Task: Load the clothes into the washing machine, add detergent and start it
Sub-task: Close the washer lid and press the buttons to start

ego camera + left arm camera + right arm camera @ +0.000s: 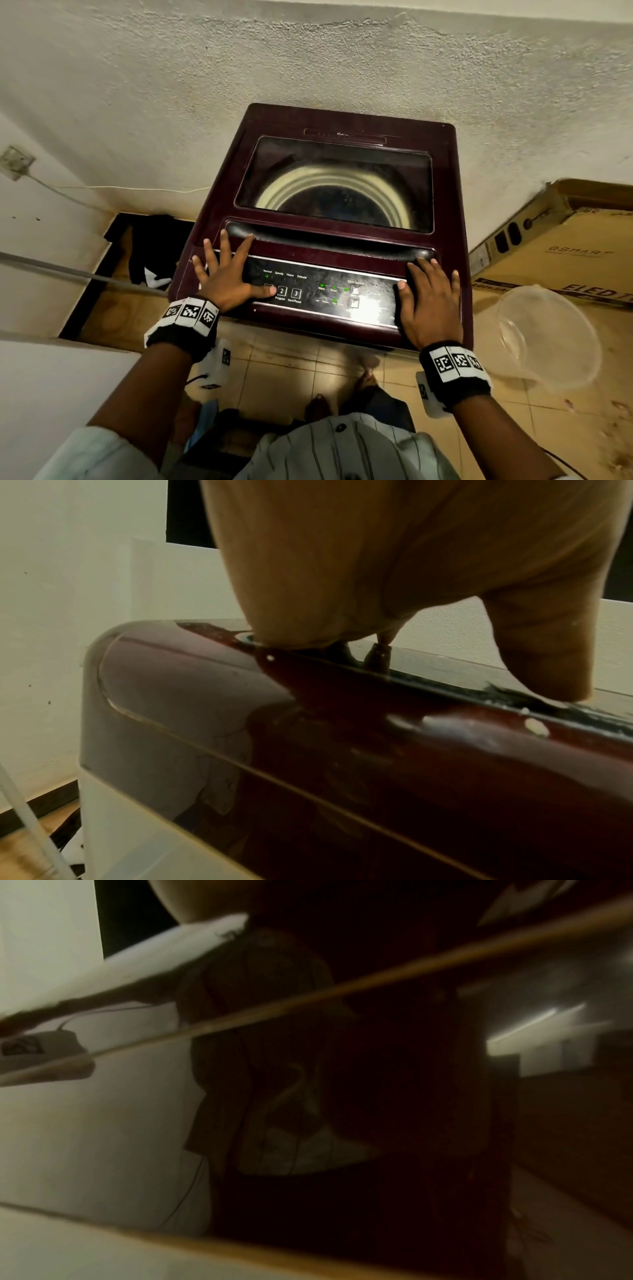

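Both hands lie flat on the washing machine (329, 246). The left hand (226, 274) is spread wide, its thumb on a button of the control panel (329, 294). The right hand (430, 301) rests flat on the panel's other end. Past the fingers, the lid (335, 181) is closed. A clear bowl (548, 339) sits right of the right hand.

the left hand (228, 274) covers the panel button left of the one marked 2, and the small print across the control panel (329, 291) is partly unreadable; the drum (334, 197) behind the lid window is smeared; the right wrist view is dark and blurred, the right hand indistinguishable there
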Demonstrator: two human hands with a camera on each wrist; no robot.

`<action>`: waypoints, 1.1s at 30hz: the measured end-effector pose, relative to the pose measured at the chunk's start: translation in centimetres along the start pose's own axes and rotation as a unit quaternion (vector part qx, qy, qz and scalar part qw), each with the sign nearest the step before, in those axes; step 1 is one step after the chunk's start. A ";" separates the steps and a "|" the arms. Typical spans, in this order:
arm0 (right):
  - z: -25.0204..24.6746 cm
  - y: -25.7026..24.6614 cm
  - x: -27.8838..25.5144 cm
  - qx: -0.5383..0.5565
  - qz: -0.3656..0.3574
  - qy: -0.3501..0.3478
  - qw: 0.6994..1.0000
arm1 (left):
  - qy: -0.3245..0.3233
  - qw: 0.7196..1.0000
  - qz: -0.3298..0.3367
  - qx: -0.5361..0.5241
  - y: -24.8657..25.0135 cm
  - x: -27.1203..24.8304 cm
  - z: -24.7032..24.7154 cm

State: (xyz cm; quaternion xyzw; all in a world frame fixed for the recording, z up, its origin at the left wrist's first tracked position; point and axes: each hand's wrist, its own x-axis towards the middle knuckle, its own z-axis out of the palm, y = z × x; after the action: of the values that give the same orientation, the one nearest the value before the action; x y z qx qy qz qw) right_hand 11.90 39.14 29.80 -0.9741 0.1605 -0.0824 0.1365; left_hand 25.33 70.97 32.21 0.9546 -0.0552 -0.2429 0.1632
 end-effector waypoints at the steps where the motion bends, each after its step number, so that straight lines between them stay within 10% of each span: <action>1: 0.0 0.0 0.0 0.002 0.000 0.002 1.000 | 0.003 1.000 0.000 0.003 0.0 0.0 0.0; 33: -0.2 -0.3 0.0 -0.015 0.001 0.006 1.000 | -0.018 0.999 -0.023 0.035 1.1 -0.3 0.0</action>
State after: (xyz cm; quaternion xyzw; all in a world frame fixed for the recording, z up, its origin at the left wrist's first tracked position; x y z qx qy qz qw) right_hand 11.96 39.36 30.02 -0.9753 0.1635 -0.0856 0.1212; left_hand 25.02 70.03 32.73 0.9561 -0.0443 -0.2621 0.1230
